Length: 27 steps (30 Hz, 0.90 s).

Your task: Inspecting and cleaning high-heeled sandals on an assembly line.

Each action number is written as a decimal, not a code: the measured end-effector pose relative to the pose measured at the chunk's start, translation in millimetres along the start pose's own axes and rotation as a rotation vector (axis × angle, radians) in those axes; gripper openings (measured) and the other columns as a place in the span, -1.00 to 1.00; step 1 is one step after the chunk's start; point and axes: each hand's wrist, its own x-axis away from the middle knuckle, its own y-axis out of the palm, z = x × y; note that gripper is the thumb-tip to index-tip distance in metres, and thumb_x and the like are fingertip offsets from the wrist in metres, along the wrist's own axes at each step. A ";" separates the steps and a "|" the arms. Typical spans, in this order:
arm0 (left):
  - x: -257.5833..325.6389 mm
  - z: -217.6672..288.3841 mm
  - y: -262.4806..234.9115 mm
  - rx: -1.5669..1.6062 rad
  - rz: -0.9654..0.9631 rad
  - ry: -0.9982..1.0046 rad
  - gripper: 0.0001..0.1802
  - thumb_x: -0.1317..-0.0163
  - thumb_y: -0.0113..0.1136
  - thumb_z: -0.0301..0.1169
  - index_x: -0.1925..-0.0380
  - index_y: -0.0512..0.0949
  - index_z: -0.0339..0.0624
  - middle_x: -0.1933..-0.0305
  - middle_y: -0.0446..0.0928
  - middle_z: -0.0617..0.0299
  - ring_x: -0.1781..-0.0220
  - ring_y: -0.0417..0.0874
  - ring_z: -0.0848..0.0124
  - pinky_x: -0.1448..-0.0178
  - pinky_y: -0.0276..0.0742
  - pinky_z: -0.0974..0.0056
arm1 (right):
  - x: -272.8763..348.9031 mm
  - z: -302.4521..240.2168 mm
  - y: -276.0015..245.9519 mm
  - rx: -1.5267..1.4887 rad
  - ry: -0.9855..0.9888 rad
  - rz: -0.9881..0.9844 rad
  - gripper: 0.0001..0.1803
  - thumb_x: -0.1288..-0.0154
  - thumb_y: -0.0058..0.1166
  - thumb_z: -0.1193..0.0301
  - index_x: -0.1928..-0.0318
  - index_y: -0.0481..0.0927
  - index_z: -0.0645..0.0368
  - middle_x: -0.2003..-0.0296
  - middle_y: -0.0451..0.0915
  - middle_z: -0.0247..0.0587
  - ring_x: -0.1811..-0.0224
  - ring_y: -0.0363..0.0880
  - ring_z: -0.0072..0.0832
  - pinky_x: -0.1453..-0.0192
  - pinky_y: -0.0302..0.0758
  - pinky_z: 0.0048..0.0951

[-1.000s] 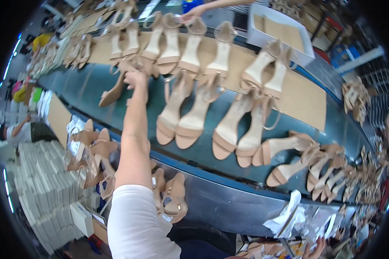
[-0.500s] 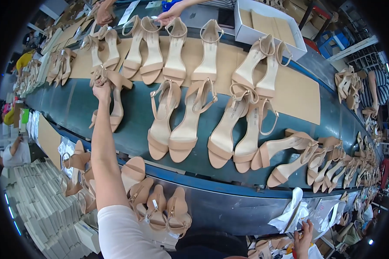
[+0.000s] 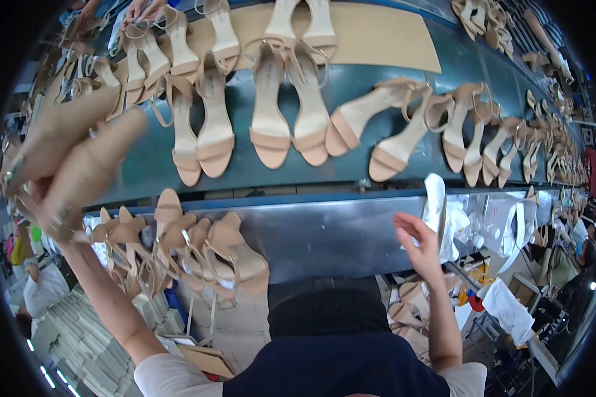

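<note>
My left hand [image 3: 45,202] is raised at the left, closed round a pair of beige high-heeled sandals [image 3: 89,165]. The pair is smeared by motion, its soles tilted up and to the right. Over the metal ledge [image 3: 324,231], my right hand [image 3: 420,250] is empty with its fingers apart, beside a white cloth [image 3: 434,198]. Beyond the ledge, pairs of beige sandals stand on the green conveyor belt [image 3: 357,172], among them one upright pair [image 3: 270,126] in the middle. More beige sandals [image 3: 238,255] lie crowded on the ledge's left part.
A cardboard sheet [image 3: 384,40] on the belt bears further sandals. Another person's hand [image 3: 146,10] is at the far left. Stacked white boxes [image 3: 89,347] stand at the lower left. Clear plastic bottles [image 3: 473,231] are right of the cloth.
My left hand has lifted the sandals off the belt and swung them left and nearer. My right hand has come up over the ledge. The whole view has shifted.
</note>
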 end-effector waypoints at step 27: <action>392.0 22.4 240.9 -0.494 -1.159 -0.527 -0.38 0.09 0.38 -0.50 0.01 0.31 -0.34 0.24 0.43 0.00 0.32 0.61 0.17 0.25 0.52 0.17 | 29.1 87.4 45.0 0.407 -0.121 0.132 -0.47 0.03 0.34 0.40 0.03 0.43 0.24 0.32 0.46 -0.12 0.36 0.48 -0.43 0.22 0.47 -0.46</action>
